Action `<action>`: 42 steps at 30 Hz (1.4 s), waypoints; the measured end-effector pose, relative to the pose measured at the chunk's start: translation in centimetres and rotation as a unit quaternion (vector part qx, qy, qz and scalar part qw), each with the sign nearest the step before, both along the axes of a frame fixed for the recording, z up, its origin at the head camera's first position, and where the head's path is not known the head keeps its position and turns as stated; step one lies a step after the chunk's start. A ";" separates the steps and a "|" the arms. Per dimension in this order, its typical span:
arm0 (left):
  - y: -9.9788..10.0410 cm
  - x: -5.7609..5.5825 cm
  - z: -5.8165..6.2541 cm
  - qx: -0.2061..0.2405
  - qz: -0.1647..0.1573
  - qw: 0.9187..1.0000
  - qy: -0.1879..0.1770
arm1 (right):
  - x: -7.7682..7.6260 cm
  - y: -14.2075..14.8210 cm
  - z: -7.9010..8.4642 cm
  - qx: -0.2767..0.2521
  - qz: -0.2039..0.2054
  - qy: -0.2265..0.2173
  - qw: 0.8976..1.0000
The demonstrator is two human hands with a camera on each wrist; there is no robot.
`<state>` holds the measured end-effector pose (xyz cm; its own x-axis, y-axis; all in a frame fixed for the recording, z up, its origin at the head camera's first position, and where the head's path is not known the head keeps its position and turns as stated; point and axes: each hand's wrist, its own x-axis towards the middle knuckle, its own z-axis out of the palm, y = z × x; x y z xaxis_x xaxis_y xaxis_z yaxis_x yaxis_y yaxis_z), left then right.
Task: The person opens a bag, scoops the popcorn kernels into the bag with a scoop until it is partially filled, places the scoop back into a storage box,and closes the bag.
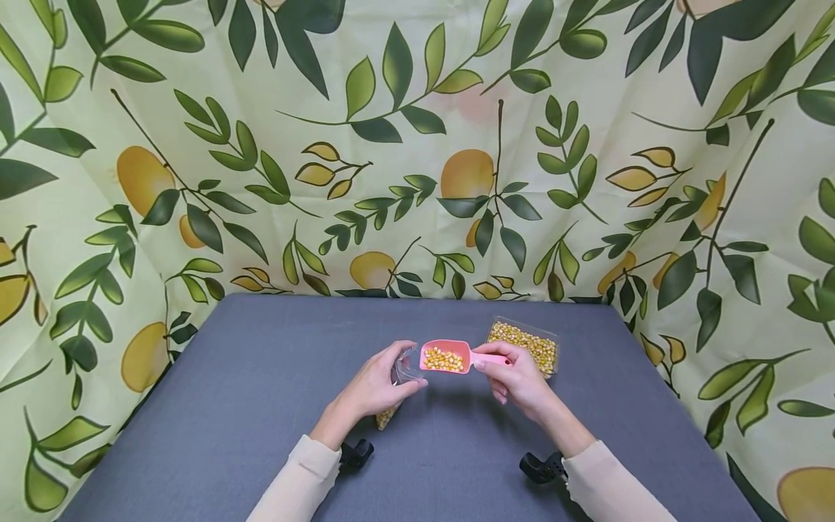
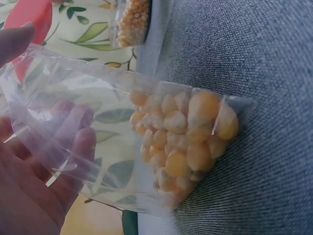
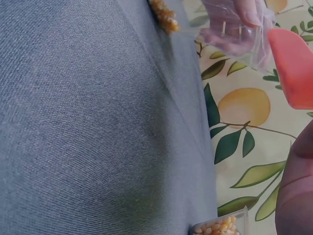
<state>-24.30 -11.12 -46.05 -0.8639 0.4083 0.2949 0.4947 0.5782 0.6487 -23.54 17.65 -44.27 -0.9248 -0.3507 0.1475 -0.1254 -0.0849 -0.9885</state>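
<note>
My right hand [image 1: 518, 373] pinches the handle of a pink scoop [image 1: 461, 349], held level with yellow and white corn kernels [image 1: 443, 359] in it. The scoop's front edge is right at the mouth of a clear plastic bag [image 1: 406, 366]. Thumb and curled fingers of my left hand [image 1: 378, 380] hold that bag by its spread upper part. In the left wrist view, kernels [image 2: 176, 142] fill the bag's bottom, which hangs close to the tabletop. The right wrist view catches the scoop's underside and only part of my right hand [image 3: 298, 186].
Behind my right hand, a clear rectangular container [image 1: 557, 355] of corn kernels stands on the grey cloth-covered table [image 1: 293, 362]. A leaf-and-fruit patterned curtain [image 1: 417, 167] rises behind the table and along both sides. Black wrist straps show under both forearms.
</note>
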 end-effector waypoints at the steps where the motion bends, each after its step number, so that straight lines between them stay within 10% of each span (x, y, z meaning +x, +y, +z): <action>1: 0.0 0.0 0.0 0.000 0.000 1.000 0.000 | 0.0 0.0 0.1 0.004 -0.001 -0.001 1.000; 42: 0.1 0.0 0.1 0.015 0.001 1.000 0.000 | -0.4 -2.2 2.4 0.142 -0.013 0.026 0.989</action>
<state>-24.28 -11.03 -45.96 -0.8643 0.3978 0.3076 0.4943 0.5591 0.6657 -23.98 15.48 -41.89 -0.9275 -0.3616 0.0947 -0.1762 0.1994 -0.9639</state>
